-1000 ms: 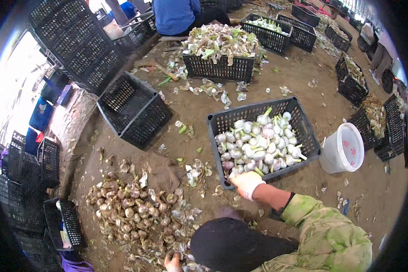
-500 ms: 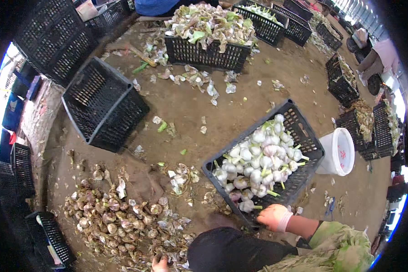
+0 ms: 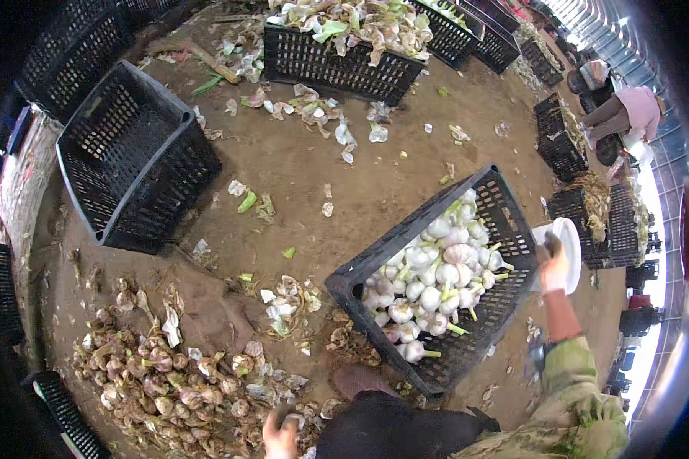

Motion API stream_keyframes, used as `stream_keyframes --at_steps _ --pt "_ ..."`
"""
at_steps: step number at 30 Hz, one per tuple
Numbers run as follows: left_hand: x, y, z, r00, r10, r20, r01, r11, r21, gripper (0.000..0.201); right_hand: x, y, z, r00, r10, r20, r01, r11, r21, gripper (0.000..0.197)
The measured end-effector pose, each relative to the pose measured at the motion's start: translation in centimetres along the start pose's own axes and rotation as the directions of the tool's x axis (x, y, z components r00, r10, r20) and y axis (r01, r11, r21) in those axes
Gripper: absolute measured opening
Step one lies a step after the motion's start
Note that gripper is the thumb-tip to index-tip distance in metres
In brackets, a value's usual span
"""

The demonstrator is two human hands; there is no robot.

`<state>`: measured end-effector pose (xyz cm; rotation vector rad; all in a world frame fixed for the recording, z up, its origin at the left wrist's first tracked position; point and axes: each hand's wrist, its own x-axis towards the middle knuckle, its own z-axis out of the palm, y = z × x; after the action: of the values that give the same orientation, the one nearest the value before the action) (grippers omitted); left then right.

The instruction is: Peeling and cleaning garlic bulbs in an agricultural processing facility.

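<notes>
A black plastic crate [image 3: 379,243] stands in front of me, partly filled with cleaned white garlic bulbs [image 3: 429,287] with short green stems. My right hand [image 3: 554,268] is at the crate's right corner, in front of a white bucket [image 3: 570,249]. Its dark fingertips are blurred, so whether they grip the rim is unclear. Low at the front, my left hand [image 3: 280,439] is beside a heap of uncleaned brown garlic [image 3: 161,382]. Thumb and finger stand apart there, with nothing visible between them.
An empty black crate [image 3: 149,191] lies tilted at the left. A crate [image 3: 337,69] heaped with peelings stands at the back. Garlic skins [image 3: 291,302] are scattered on the dirt floor. Farther right, a person [image 3: 628,115] bends among more crates [image 3: 560,141].
My right hand has gone from the crate's near edge to its right corner by the bucket. My left hand has come slightly farther into view. The whole view has shifted.
</notes>
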<state>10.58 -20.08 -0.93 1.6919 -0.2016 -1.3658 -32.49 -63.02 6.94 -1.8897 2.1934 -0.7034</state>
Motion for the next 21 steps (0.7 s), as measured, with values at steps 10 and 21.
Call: stream_keyframes --at_steps 10,21 --pt "10.8 13.1 15.9 0.977 0.010 0.215 -0.076 0.949 0.305 0.076 7.2 2.1 5.1 0.926 0.220 0.307 -0.273 0.952 0.139 0.029" --pt "10.4 13.5 10.2 0.971 0.025 -0.238 -0.105 0.938 -0.330 0.068 10.7 -20.4 3.8 0.888 -0.355 0.293 0.444 0.828 -0.341 0.033"
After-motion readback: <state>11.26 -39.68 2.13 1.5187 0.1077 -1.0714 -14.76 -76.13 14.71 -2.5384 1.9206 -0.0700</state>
